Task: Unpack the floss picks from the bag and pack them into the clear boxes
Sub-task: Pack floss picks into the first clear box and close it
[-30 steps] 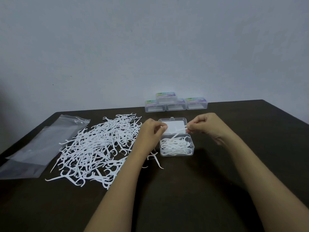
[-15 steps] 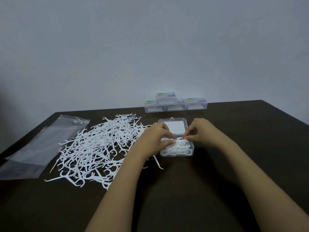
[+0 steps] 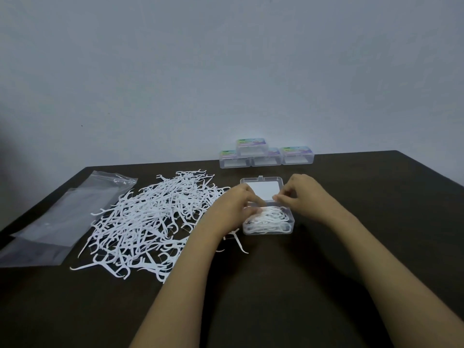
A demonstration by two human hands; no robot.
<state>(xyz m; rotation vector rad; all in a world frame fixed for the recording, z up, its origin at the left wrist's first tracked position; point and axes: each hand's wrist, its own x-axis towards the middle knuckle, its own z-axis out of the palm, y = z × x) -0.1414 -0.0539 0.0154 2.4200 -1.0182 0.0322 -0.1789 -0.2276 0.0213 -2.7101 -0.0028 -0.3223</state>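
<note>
A big pile of white floss picks (image 3: 150,222) lies spread on the dark table, left of centre. An open clear box (image 3: 287,228) sits in the middle, its lid (image 3: 261,189) folded back flat, and white picks fill its tray. My left hand (image 3: 233,209) reaches in from the left, its fingers resting on the picks inside the box. My right hand (image 3: 301,194) hovers over the box's back right edge with fingers loosely curled, and I see nothing between them. The empty clear bag (image 3: 62,222) lies flat at the far left.
Several closed clear boxes (image 3: 266,155) with coloured labels are stacked at the table's back edge against the wall. A stray pick (image 3: 238,243) lies just in front of the open box. The dark table (image 3: 376,222) extends to the right and toward me.
Both hands held one pick above the box, then lowered it into the tray. Now the right hand has lifted slightly off the picks while the left stays on them.
</note>
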